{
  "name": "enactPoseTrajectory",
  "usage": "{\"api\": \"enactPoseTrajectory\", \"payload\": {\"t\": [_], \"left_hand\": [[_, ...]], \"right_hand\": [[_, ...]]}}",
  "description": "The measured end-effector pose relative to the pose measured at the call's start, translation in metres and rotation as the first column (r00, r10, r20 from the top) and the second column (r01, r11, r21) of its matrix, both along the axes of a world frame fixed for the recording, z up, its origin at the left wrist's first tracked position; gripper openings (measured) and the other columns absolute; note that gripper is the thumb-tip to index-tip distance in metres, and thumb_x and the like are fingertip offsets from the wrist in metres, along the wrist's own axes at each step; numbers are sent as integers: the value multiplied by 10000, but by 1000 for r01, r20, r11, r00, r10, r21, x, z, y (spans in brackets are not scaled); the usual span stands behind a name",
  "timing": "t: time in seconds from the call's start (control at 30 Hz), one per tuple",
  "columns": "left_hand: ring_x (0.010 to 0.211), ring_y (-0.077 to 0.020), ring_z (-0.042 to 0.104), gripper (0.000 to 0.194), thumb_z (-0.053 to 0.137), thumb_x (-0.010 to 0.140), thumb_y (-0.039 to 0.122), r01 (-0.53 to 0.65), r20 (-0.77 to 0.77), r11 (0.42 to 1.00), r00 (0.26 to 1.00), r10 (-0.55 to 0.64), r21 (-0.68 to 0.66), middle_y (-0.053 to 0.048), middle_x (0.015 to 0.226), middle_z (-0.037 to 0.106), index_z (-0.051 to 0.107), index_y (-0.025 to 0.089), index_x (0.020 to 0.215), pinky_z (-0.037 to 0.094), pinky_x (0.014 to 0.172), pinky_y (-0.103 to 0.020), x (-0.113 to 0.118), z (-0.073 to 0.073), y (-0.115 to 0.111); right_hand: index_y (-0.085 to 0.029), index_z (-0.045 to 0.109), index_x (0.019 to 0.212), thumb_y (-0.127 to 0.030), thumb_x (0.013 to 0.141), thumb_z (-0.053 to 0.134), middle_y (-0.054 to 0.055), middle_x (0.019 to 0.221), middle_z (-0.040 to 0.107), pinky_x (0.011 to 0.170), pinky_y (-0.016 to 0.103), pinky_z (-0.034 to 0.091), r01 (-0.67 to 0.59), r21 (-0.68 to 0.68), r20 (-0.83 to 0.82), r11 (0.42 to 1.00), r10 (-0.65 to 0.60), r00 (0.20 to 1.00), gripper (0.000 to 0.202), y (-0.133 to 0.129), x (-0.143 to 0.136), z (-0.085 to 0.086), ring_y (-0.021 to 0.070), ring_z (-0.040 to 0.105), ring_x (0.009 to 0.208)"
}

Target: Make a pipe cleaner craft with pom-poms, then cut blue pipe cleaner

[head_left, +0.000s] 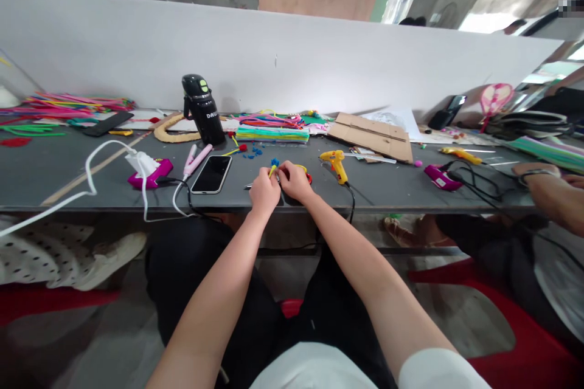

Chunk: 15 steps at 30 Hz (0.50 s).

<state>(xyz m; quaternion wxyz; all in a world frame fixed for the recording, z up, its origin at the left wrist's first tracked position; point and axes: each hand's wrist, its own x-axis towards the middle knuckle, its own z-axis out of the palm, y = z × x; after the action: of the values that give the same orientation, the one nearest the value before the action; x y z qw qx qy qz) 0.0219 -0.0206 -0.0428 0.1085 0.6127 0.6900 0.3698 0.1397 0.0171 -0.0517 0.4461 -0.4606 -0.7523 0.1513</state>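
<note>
Both my hands meet over the front edge of the dark table. My left hand [265,189] is closed, pinching a small yellow stem with a fuzzy blue top [274,162], which looks like pipe cleaner. Fingers curled, my right hand [295,181] touches the same spot; what lies between its fingertips is hidden. A red and yellow loop [309,178] shows just beyond the right hand, its rest covered. Beside the left hand pokes a thin metal tip [247,186]. Blue fuzzy scraps [258,151] and a red fuzzy ball [243,148] lie behind the hands.
A yellow glue gun [336,165] lies right of my hands. Leftward are a phone [212,174], a pink hair-straightener-like tool [197,160], a purple power strip [152,173] and a black bottle [204,110]. Pipe cleaner bundles [272,134] and cardboard [371,137] stand behind. Another person's arm [550,188] rests far right.
</note>
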Motion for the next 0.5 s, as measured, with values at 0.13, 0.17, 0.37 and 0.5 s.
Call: {"api": "enactPoseTrajectory", "payload": {"t": [0.13, 0.17, 0.37, 0.5], "left_hand": [[925, -297, 684, 232, 419, 980, 334, -4, -20, 1000, 1000, 4, 0, -127, 975, 729, 582, 210, 1089, 414, 685, -315, 1, 0, -1], [921, -295, 683, 230, 421, 978, 334, -4, -10, 1000, 1000, 4, 6, -126, 972, 729, 584, 211, 1083, 411, 682, -313, 1, 0, 0], [891, -261, 675, 240, 441, 972, 366, -13, 106, 997, 994, 4, 82, -114, 921, 726, 614, 204, 1012, 407, 691, -291, -4, 0, 2], [780, -219, 644, 238, 456, 955, 372, 18, 170, 991, 985, -40, 130, -75, 809, 701, 618, 206, 903, 396, 673, -273, -11, -2, 3]], "right_hand": [[-196, 581, 893, -227, 887, 504, 55, 796, 681, 703, 287, 421, 18, 5, 50, 1000, -19, 999, 84, -2, 0, 1, 200, 616, 737], [-196, 584, 899, -230, 893, 499, 59, 812, 687, 709, 287, 424, 20, 8, 56, 1000, -21, 998, 92, -2, 0, 0, 202, 623, 753], [-198, 605, 902, -382, 955, 481, 28, 806, 684, 701, 260, 438, -28, -4, -60, 1000, 28, 998, 227, 0, -1, 0, 166, 621, 736], [-207, 584, 769, -473, 943, 504, -9, 669, 614, 659, 260, 423, 33, -12, -117, 999, -34, 993, 328, 0, 0, 2, 145, 564, 638]]}}
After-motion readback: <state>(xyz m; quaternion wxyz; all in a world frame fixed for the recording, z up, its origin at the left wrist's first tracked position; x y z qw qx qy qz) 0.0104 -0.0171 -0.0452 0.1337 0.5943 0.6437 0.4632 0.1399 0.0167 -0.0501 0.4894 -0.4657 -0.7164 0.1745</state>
